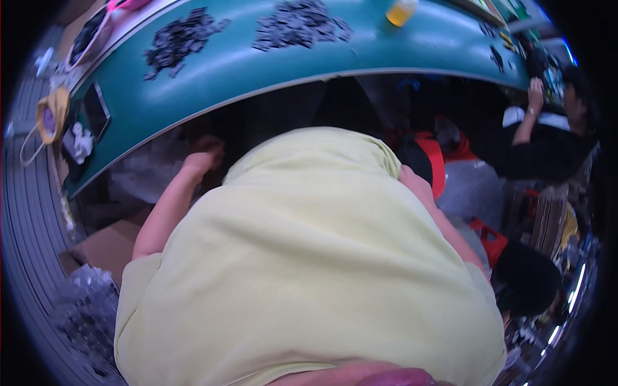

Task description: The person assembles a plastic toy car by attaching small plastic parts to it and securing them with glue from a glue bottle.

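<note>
My pale yellow shirt (pixel 309 270) fills most of the view as I bend forward. My left arm reaches down under the teal table (pixel 225 71), and my left hand (pixel 203 157) is blurred in the shadow there, beside a clear plastic bag (pixel 138 174). Whether its fingers grip anything does not show. My right forearm (pixel 438 219) runs along the shirt's right side toward the dark space under the table. The shirt hides my right hand.
Two heaps of small dark parts (pixel 180 38) (pixel 299 24) and a yellow cup (pixel 400 11) lie on the table. A co-worker's hand (pixel 535 93) rests on its right edge. Red plastic stools (pixel 434 161), a cardboard box (pixel 109 248) and bags of parts (pixel 87 309) crowd the floor.
</note>
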{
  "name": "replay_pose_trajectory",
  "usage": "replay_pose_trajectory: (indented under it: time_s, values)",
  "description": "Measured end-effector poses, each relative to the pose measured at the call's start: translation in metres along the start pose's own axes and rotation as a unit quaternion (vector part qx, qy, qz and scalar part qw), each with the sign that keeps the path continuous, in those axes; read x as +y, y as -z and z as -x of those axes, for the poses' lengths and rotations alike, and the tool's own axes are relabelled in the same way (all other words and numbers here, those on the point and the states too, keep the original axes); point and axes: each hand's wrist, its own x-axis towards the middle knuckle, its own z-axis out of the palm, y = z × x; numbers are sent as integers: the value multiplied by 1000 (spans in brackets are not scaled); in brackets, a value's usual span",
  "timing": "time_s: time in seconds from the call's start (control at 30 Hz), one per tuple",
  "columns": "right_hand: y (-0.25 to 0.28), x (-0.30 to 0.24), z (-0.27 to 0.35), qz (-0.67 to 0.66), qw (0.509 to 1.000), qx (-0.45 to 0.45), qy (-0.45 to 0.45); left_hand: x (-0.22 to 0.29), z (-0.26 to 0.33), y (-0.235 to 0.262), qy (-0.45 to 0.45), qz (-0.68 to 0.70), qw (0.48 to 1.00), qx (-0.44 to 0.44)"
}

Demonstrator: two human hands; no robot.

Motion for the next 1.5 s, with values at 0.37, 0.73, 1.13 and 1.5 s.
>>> replay_pose_trajectory:
  time_s: [0.37, 0.73, 1.13, 1.5]
  values:
    - [-32, 64, -64, -183, 977, 99, 37, 20, 1, -23, -49, -75, 996, -1]
    - [176, -117, -32, -227, 941, 17, 250, 137, 110, -7, -365, 87, 917, -137]
    - [180, -289, -127, -384, 819, -109, 413, 143, 115, 215, -416, 197, 710, 533]
    - [176, -275, -159, -410, 841, -182, 302, 84, 1, 460, -97, -147, 691, 701]
